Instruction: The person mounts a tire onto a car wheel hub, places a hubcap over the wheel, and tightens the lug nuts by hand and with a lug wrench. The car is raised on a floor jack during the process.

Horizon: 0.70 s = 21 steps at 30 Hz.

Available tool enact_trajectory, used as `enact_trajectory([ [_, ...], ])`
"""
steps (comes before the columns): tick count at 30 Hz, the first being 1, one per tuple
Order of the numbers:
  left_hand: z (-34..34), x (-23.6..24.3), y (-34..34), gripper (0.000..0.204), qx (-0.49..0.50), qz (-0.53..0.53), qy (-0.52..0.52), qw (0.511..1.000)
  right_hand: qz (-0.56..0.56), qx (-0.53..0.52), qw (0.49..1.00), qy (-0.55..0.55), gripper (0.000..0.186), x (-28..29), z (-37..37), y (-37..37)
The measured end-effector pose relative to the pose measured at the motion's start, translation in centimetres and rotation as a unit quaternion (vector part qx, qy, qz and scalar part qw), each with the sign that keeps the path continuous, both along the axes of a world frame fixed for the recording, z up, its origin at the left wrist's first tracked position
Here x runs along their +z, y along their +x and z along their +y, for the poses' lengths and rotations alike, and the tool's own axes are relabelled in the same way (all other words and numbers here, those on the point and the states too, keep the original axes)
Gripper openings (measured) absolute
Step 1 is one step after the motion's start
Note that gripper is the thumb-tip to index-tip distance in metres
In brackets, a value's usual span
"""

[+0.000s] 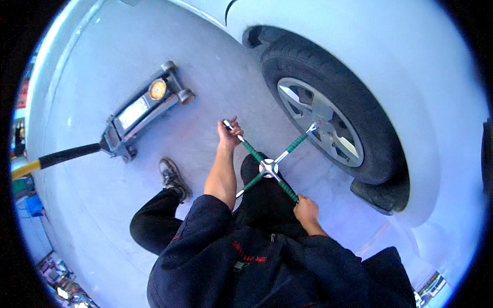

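A four-way lug wrench [268, 168] with green-wrapped arms spans the space between my hands. My left hand [230, 133] is closed around one arm close to its socket end. On the opposite arm, my right hand [306, 209] grips near the end, its fingertips partly hidden. The arm pointing away from me reaches the centre area of the silver alloy wheel [341, 129]; whether its socket sits on a nut I cannot tell. A black tyre [377, 118] surrounds the wheel. The fourth arm points back toward my body and is partly covered by my left forearm.
A floor jack [138, 113] lies at the left, its black and yellow handle [69, 155] running to the left edge. The white car body [426, 77] curves over the wheel. A dark mud flap [379, 195] hangs behind the tyre. My shoe [173, 177] rests on the grey floor [215, 66].
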State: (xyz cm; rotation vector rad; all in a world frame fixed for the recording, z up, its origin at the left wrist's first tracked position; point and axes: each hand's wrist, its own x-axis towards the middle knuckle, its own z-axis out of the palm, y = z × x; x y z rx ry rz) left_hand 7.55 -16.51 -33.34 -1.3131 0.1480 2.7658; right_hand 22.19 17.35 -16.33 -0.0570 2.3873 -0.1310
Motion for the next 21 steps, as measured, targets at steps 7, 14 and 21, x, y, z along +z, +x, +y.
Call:
enact_trajectory([
  [7, 2.1, 14.3, 7.0, 0.037, -0.031, 0.024, -0.189, 0.981, -0.026, -0.006, 0.997, -0.069, 0.029, -5.7, 4.2, 9.1],
  [14, 1.5, 13.0, 8.5, 0.029, -0.032, -0.002, -0.139, 0.99, -0.146, -0.028, 0.989, -0.023, 0.023, -5.0, 2.6, 8.6],
  [21, 2.2, 15.2, 7.5, 0.04, -0.057, -0.049, -0.119, 0.99, -0.113, -0.121, 0.986, 0.015, 0.023, -2.4, 3.3, 10.8],
])
